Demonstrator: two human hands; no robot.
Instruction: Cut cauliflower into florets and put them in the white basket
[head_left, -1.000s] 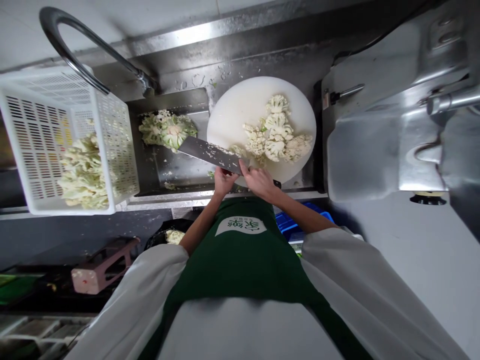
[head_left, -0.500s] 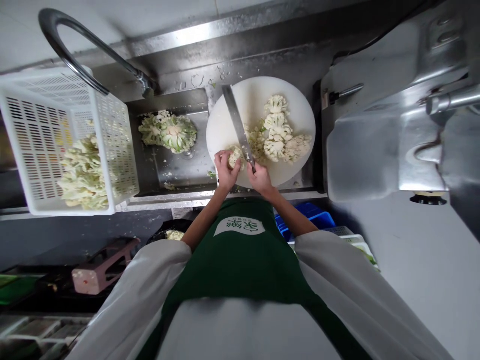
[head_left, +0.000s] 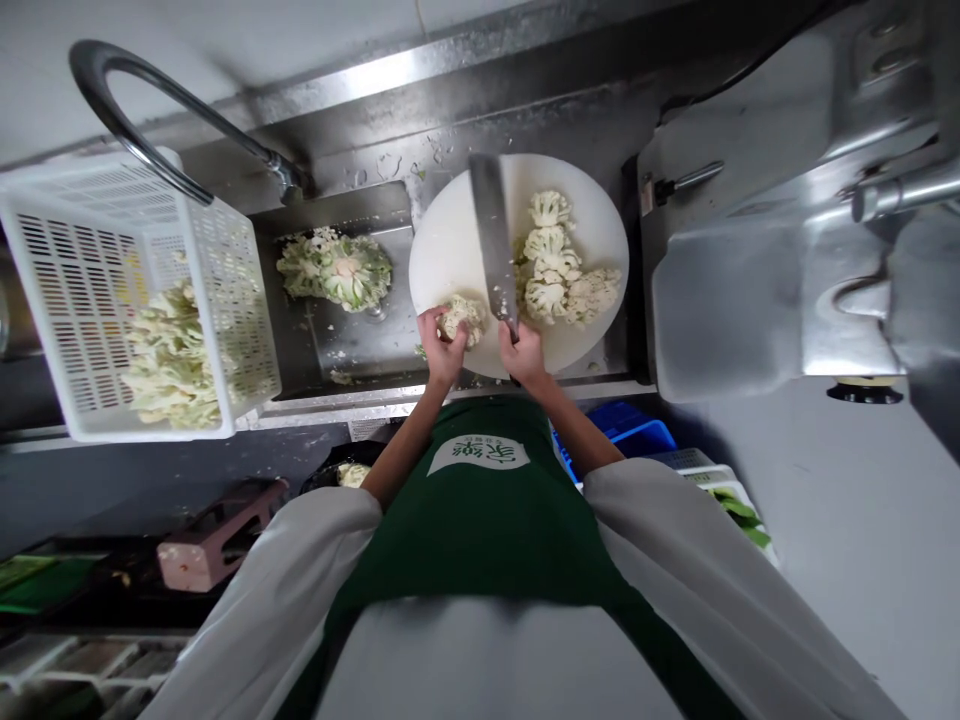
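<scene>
My left hand (head_left: 442, 345) is closed around a pale cauliflower piece (head_left: 463, 318) at the near left part of the round white cutting board (head_left: 442, 235). In my right hand (head_left: 523, 355) is the handle of a kitchen knife (head_left: 493, 235). Its broad blade points away from me across the board and is slightly blurred. Just right of the blade lie several cut cauliflower florets (head_left: 551, 260), partly covered by it. A gap separates the blade from the piece in my left hand.
Left of the board, a large cauliflower (head_left: 349, 268) lies in the metal sink (head_left: 352, 350). A white perforated basket (head_left: 206, 320) holds more cauliflower, beneath the curved faucet (head_left: 161, 165). Steel equipment (head_left: 727, 310) stands at right. Blue trays (head_left: 637, 438) sit low beside my apron.
The knife has moved right, away from the cauliflower piece, and more of its blade's flat side shows. My left hand has shifted slightly left with the piece.
</scene>
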